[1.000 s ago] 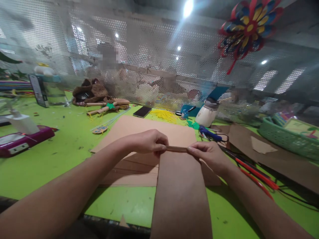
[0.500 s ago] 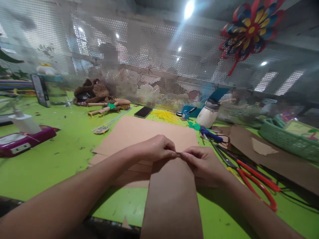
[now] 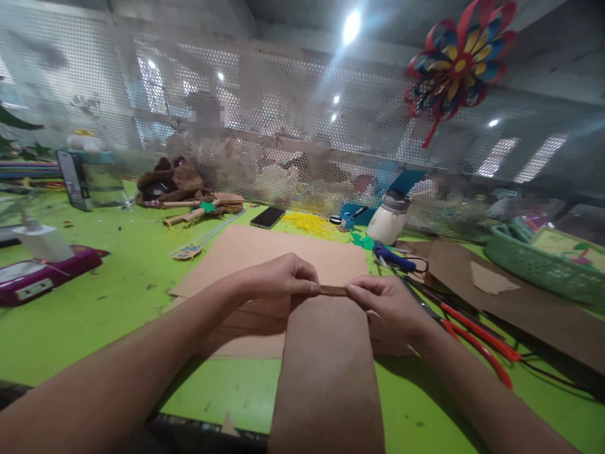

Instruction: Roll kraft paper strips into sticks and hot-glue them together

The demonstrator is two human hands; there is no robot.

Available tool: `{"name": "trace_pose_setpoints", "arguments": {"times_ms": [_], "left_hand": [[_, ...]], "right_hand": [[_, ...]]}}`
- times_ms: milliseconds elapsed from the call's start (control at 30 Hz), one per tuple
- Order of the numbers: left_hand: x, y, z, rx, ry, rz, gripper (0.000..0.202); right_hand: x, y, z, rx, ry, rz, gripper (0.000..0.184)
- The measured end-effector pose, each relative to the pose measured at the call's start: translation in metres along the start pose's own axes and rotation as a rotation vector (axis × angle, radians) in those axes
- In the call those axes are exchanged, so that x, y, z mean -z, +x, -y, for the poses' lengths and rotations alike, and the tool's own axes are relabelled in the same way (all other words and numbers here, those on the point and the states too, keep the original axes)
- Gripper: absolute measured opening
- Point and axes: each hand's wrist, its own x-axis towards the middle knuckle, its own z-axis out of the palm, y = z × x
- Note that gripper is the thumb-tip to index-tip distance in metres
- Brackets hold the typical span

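Observation:
A long strip of brown card [image 3: 326, 372] runs from the table's near edge up to my hands. Its far end is folded over into a narrow band [image 3: 333, 291]. My left hand [image 3: 282, 277] pinches the left end of that fold. At the fold's right end, my right hand [image 3: 385, 301] is pinched too. Both hands are closed on the card, a short gap apart. Under the strip lies a stack of brown card sheets [image 3: 265, 258] on the green table [image 3: 94, 302].
Red-handled scissors [image 3: 472, 340] and a blue-handled tool [image 3: 397, 258] lie right of my hands. A white jar [image 3: 390, 221], a phone [image 3: 268, 217], yellow shreds [image 3: 309, 222], a green basket [image 3: 539, 265], a purple box [image 3: 42, 271] and a mesh screen [image 3: 283, 126] surround the work area.
My hands came together at the middle of the fold half a second ago, then slid apart again along it. The view shifted slightly.

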Motion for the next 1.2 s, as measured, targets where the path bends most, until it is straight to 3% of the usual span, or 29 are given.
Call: {"name": "trace_pose_setpoints", "arguments": {"times_ms": [200, 467, 833, 1033, 1200], "left_hand": [[0.002, -0.001, -0.001, 0.085, 0.002, -0.02, 0.031], [0.01, 0.001, 0.008, 0.036, -0.023, -0.045, 0.026], [0.012, 0.0, 0.0, 0.064, 0.17, -0.094, 0.019], [0.014, 0.0, 0.002, 0.047, 0.007, -0.074, 0.02], [0.008, -0.002, 0.0, 0.025, -0.373, -0.044, 0.022]], "right_hand": [[0.005, 0.002, -0.003, -0.029, 0.077, 0.011, 0.034], [0.013, 0.008, -0.016, -0.065, 0.214, -0.075, 0.03], [0.018, 0.013, -0.024, -0.065, 0.27, 0.05, 0.028], [0.025, 0.012, -0.021, -0.057, 0.367, 0.034, 0.034], [0.028, 0.009, -0.012, 0.0, 0.482, -0.087, 0.038]]}}
